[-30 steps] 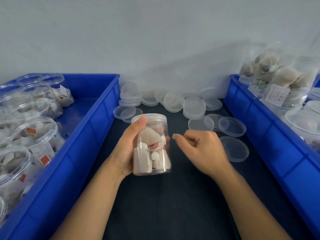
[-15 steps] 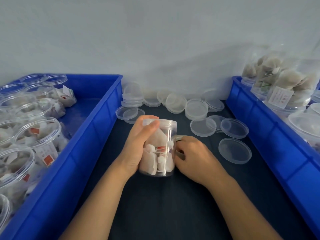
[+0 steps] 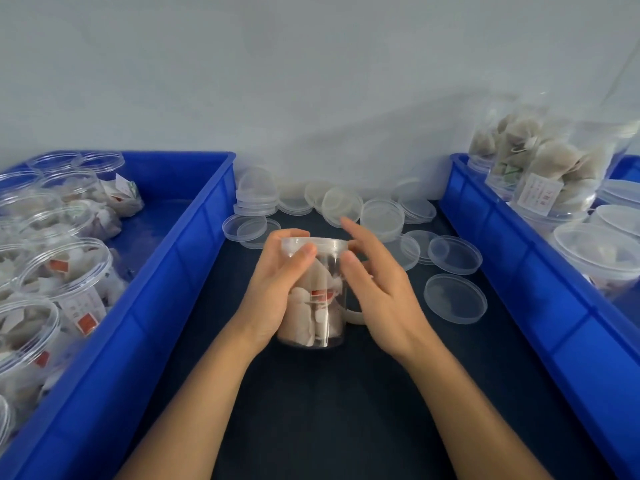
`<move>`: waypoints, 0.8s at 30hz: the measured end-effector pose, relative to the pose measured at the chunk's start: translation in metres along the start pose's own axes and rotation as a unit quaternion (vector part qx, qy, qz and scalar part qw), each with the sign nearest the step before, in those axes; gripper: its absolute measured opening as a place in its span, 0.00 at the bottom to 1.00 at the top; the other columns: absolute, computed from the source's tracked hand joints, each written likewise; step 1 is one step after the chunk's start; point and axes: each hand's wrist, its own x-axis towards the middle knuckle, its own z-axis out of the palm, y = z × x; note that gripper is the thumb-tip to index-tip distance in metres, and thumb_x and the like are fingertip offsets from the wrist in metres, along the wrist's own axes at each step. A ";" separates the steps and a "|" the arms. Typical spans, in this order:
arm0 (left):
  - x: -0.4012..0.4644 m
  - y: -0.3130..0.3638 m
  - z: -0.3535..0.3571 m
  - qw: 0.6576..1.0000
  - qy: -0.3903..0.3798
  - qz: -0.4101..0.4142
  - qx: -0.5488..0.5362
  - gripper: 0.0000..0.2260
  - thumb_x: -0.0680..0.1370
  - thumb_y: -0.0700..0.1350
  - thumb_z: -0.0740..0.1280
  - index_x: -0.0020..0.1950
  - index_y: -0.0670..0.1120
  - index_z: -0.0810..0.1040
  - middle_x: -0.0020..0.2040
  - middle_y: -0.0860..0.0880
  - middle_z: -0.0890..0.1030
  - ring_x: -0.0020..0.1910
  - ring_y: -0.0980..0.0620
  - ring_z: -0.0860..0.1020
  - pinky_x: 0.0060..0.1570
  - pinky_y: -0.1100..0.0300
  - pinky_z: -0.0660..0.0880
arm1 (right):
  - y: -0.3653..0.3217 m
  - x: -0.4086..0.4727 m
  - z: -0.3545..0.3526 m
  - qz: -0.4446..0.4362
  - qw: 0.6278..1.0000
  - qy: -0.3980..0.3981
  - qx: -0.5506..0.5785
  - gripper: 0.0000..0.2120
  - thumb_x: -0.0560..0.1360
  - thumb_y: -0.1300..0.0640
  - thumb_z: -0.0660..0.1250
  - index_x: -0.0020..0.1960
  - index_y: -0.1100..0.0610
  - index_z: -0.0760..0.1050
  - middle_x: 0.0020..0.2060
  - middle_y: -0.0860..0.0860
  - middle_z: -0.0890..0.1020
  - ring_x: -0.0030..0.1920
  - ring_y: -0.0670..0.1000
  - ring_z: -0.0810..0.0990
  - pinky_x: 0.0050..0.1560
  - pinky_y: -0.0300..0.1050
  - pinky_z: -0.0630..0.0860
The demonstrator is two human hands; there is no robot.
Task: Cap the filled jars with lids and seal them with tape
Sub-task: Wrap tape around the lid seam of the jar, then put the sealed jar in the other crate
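Item: clear jar (image 3: 317, 299), filled with pale sachets, upright on the dark table (image 3: 311, 410) at centre of view, its clear lid (image 3: 313, 244) seated on top.

Left hand (image 3: 273, 292): wrapped around the jar's 9 o'clock side, fingers curled behind it, thumb pressed at the lid's rim; gripping the jar.

Right hand (image 3: 377, 289): at the jar's 3 o'clock side, fingers mostly straight and spread, thumb tip touching the jar wall just under the lid; not curled round anything that could be seen. A pale curved band (image 3: 355, 315), possibly tape, showed between this hand and the jar; its nature could not be told.

Loose lids (image 3: 455, 303): scattered and stacked on the table from 11 to 2 o'clock of the jar, against the wall (image 3: 311, 81).

Left blue crate (image 3: 145, 323): at 9 o'clock, holding many filled open jars (image 3: 65, 271).

Right blue crate (image 3: 540, 289): at 3 o'clock, holding lidded jars (image 3: 595, 251) and, at its far end, a clear bag of sachets (image 3: 550, 157).
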 end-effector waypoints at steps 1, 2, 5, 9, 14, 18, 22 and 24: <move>-0.002 0.000 0.002 1.000 -0.019 0.008 0.004 0.22 0.79 0.57 0.70 0.69 0.48 0.74 0.55 0.50 0.86 0.55 0.47 0.86 0.50 0.55 0.83 | -0.004 -0.001 0.002 -0.002 1.000 -0.009 -0.001 0.22 0.81 0.39 0.63 0.74 0.33 0.69 0.59 0.44 0.81 0.57 0.47 0.82 0.59 0.49 0.80; -0.004 0.000 0.003 0.999 -0.036 0.013 0.007 0.24 0.79 0.58 0.69 0.70 0.49 0.72 0.56 0.50 0.86 0.55 0.47 0.86 0.51 0.56 0.83 | -0.008 -0.003 0.004 -0.006 1.000 -0.013 -0.015 0.21 0.80 0.37 0.65 0.72 0.34 0.70 0.57 0.45 0.82 0.54 0.48 0.83 0.57 0.52 0.81; -0.008 0.003 0.006 0.997 -0.071 0.028 0.008 0.23 0.81 0.58 0.67 0.72 0.50 0.70 0.57 0.51 0.86 0.56 0.47 0.86 0.51 0.57 0.83 | -0.015 -0.003 0.000 -0.014 0.999 -0.013 -0.027 0.16 0.78 0.39 0.70 0.64 0.39 0.74 0.55 0.46 0.83 0.53 0.49 0.83 0.55 0.55 0.82; -0.006 0.008 0.017 0.997 -0.051 0.056 0.016 0.19 0.84 0.51 0.67 0.72 0.45 0.71 0.57 0.52 0.86 0.55 0.52 0.86 0.50 0.62 0.82 | -0.027 -0.001 -0.015 -0.014 0.999 -0.009 -0.035 0.13 0.78 0.45 0.72 0.61 0.41 0.76 0.52 0.47 0.84 0.53 0.48 0.84 0.53 0.50 0.82; -0.002 0.025 0.035 0.992 -0.082 0.083 0.046 0.22 0.84 0.52 0.64 0.77 0.54 0.64 0.59 0.56 0.85 0.57 0.55 0.85 0.54 0.64 0.81 | -0.044 0.001 -0.040 -0.016 0.997 0.007 -0.078 0.21 0.73 0.41 0.72 0.64 0.41 0.75 0.55 0.45 0.83 0.54 0.44 0.82 0.54 0.50 0.82; 0.011 0.029 0.061 0.991 -0.035 0.128 0.032 0.11 0.88 0.35 0.59 0.71 0.42 0.69 0.58 0.45 0.80 0.45 0.69 0.83 0.52 0.61 0.81 | -0.066 0.002 -0.071 -0.043 0.988 0.057 -0.137 0.30 0.66 0.35 0.74 0.67 0.38 0.74 0.60 0.40 0.76 0.58 0.40 0.78 0.57 0.44 0.81; -0.005 0.035 0.092 0.983 -0.117 0.130 0.050 0.19 0.87 0.63 0.56 0.74 0.57 0.70 0.69 0.52 0.79 0.69 0.52 0.79 0.65 0.51 0.78 | -0.087 0.003 -0.102 -0.071 0.967 0.120 -0.213 0.35 0.63 0.32 0.73 0.69 0.38 0.74 0.59 0.40 0.71 0.58 0.39 0.75 0.54 0.33 0.75; -0.009 0.038 0.102 0.976 -0.134 0.168 0.039 0.20 0.85 0.61 0.59 0.75 0.57 0.72 0.68 0.57 0.79 0.69 0.55 0.78 0.64 0.58 0.77 | -0.095 0.001 -0.119 -0.069 0.956 0.153 -0.240 0.33 0.66 0.34 0.75 0.69 0.37 0.74 0.59 0.41 0.70 0.57 0.38 0.74 0.52 0.31 0.71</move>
